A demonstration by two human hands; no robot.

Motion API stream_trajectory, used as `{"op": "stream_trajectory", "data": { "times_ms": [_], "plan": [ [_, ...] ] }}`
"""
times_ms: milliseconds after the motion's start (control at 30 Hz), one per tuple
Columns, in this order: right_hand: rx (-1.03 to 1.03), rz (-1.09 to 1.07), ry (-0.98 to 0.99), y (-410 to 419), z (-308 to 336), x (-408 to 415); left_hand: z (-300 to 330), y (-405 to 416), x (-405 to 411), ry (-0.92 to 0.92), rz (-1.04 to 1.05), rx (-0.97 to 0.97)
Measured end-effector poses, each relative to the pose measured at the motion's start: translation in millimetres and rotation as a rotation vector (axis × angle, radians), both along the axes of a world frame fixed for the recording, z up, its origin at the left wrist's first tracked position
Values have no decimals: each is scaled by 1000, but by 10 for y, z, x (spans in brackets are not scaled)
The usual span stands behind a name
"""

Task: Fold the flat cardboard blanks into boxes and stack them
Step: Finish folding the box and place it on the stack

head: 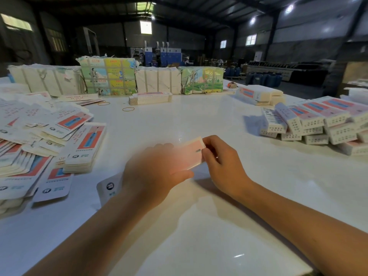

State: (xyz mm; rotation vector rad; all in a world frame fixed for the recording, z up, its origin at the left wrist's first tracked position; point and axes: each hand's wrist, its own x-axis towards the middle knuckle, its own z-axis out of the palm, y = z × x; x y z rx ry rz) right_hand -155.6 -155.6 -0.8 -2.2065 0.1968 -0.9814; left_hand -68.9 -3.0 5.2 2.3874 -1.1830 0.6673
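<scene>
a good stack of folded boxes (318, 120) sits on the right of the white worktop (199, 120), while a far larger heap of flat blanks (49, 136) waits on the left, so most work looks left. one blank (192, 154), blurred, is held mid-fold just above the worktop: the left hand (157, 172) grips its near end, the right hand (221, 162) pinches the far flap. wrapped bundles (108, 76) and rubber bands (128, 109) lie beyond, nothing blocking the way
</scene>
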Motion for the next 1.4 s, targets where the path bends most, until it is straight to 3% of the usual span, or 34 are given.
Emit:
{"op": "stream_trajectory", "data": {
  "times_ms": [100,200,267,333,400,433,467,533,667,700,767,900,1000,1100,1400],
  "plan": [
    [-32,3,20,-8,14,0,19,2,-15,14,12,24],
    [-187,-139,-43,-65,53,-13,53,-10,-19,71,39,20],
    [-132,-214,-69,-122,75,-3,65,-17,-12,110,45,15],
    [257,-133,-28,-150,93,33,60,-28,-4,113,49,19],
    [832,124,37,-153,121,69,52,-48,-7,94,46,29],
    [1034,250,63,-166,121,85,46,-63,-8,83,46,34],
    [1107,332,81,-172,124,93,41,-76,-7,72,49,38],
    [965,316,94,-143,115,86,24,-101,5,57,56,49],
    [-87,-87,174,-56,-3,62,-11,-137,17,43,63,72],
    [-212,-117,175,-43,-25,71,-11,-143,17,36,64,73],
    [-190,-86,142,-28,-47,76,-10,-143,16,9,68,78],
    [480,146,65,-39,33,101,-7,-110,34,-23,74,77],
    [704,214,14,-69,79,100,-3,-98,33,-23,54,60],
    [688,196,-25,-101,84,84,-4,-112,31,-38,53,57],
    [293,61,-67,-39,45,30,-2,-110,9,-150,51,75]
  ]
}}
